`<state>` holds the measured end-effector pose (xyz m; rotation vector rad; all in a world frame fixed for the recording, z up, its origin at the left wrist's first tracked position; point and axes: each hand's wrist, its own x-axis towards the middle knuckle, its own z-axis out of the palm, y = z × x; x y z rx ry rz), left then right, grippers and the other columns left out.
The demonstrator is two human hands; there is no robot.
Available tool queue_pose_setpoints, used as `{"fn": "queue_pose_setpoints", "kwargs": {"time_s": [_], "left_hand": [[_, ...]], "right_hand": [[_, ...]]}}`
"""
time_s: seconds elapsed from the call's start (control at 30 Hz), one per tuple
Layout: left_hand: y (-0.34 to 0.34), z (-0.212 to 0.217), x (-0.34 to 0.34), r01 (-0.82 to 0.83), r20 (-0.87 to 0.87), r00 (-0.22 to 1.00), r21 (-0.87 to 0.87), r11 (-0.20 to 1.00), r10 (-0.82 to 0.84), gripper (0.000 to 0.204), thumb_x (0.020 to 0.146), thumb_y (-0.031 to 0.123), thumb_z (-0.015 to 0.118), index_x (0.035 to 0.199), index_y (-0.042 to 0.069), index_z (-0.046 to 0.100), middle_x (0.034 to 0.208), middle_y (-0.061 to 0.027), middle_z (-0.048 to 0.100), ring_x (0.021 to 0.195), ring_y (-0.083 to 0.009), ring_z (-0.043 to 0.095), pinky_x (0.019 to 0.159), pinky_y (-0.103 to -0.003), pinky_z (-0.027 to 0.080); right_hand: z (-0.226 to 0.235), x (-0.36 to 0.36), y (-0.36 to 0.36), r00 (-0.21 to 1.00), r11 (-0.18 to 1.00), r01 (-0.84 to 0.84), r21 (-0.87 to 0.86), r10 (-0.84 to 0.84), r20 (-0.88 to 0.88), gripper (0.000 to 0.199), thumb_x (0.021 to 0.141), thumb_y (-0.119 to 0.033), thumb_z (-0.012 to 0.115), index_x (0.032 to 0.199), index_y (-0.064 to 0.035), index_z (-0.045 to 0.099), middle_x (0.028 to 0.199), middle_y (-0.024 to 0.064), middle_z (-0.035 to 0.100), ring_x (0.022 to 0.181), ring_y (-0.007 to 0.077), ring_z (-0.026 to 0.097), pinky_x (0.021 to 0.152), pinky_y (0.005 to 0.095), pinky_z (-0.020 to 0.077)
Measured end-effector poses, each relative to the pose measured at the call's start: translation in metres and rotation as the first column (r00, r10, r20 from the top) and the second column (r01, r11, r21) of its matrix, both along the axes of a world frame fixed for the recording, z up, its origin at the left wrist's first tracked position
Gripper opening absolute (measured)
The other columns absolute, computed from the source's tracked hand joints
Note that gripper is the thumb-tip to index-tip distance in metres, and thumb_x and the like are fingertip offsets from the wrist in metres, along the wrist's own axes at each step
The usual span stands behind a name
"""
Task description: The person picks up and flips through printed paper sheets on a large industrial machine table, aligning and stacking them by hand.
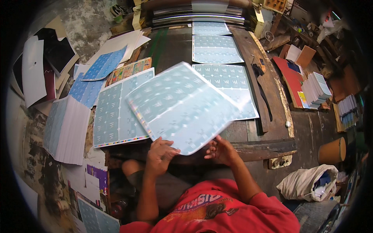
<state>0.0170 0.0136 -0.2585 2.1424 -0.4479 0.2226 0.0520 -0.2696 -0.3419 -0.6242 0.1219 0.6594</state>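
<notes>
A large pale blue printed sheet (182,106) is lifted off the table and tilted, blurred by motion. My left hand (160,154) grips its near edge on the left. My right hand (220,150) grips the same edge on the right. Beneath it to the left lies a stack of similar blue sheets (112,116) on the dark wooden table (248,132). A row of matching sheets (216,49) runs along the table away from me toward a roller machine (198,15).
Piles of white and blue paper (68,128) lie on the floor at left. Stacked booklets (315,90) and red card (289,77) sit at right. A white sack (309,182) and a brown cardboard drum (332,150) stand at lower right.
</notes>
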Motion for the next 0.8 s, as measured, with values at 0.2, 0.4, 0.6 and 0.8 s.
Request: {"fn": "queue_pose_setpoints", "kwargs": {"time_s": [0.2, 0.4, 0.6, 0.8], "left_hand": [[-0.002, 0.002, 0.006, -0.026, 0.105, 0.994, 0.218, 0.976, 0.003, 0.05, 0.085, 0.045, 0.068, 0.12, 0.01, 0.064, 0.132, -0.0098, 0.059, 0.136, -0.0347, 0.041, 0.114, -0.055, 0.022], [0.046, -0.003, 0.038, -0.37, 0.229, 0.928, 0.512, 0.775, 0.293, 0.087, 0.08, 0.057, 0.068, 0.143, 0.003, 0.042, 0.149, -0.0168, 0.041, 0.141, -0.0388, 0.031, 0.116, -0.052, 0.021], [0.043, -0.022, 0.027, -0.319, 0.15, 0.947, 0.539, 0.779, 0.284, 0.068, 0.092, 0.046, 0.059, 0.143, 0.004, 0.043, 0.15, -0.0134, 0.041, 0.143, -0.0349, 0.03, 0.116, -0.05, 0.02], [0.05, -0.029, 0.034, -0.348, 0.083, 0.937, 0.317, 0.882, 0.34, 0.041, 0.102, 0.034, 0.045, 0.129, 0.007, 0.06, 0.139, -0.0105, 0.054, 0.139, -0.0332, 0.037, 0.115, -0.048, 0.022]], "right_hand": [[-0.016, -0.037, -0.008, 0.966, 0.974, 0.094, -0.206, -0.139, -0.22, 0.035, 0.093, -0.027, 0.059, 0.113, 0.0008, 0.052, 0.073, 0.0094, 0.059, 0.061, 0.0186, 0.057, 0.074, 0.0478, 0.055], [-0.045, -0.099, -0.021, 0.958, 0.941, 0.066, -0.332, -0.153, -0.243, 0.039, 0.097, -0.033, 0.054, 0.115, 0.0011, 0.05, 0.078, 0.0146, 0.063, 0.067, 0.0205, 0.061, 0.071, 0.0401, 0.0554], [-0.035, -0.134, -0.023, 0.923, 0.962, 0.059, -0.266, -0.154, -0.352, 0.045, 0.099, -0.037, 0.049, 0.122, 0.0016, 0.047, 0.089, 0.0208, 0.066, 0.068, 0.0206, 0.062, 0.073, 0.0383, 0.0545], [-0.038, -0.109, -0.027, 0.93, 0.949, 0.123, -0.292, -0.212, -0.3, 0.054, 0.101, -0.045, 0.041, 0.123, 0.0042, 0.046, 0.091, 0.0232, 0.066, 0.07, 0.0237, 0.063, 0.08, 0.0454, 0.0546]]}}
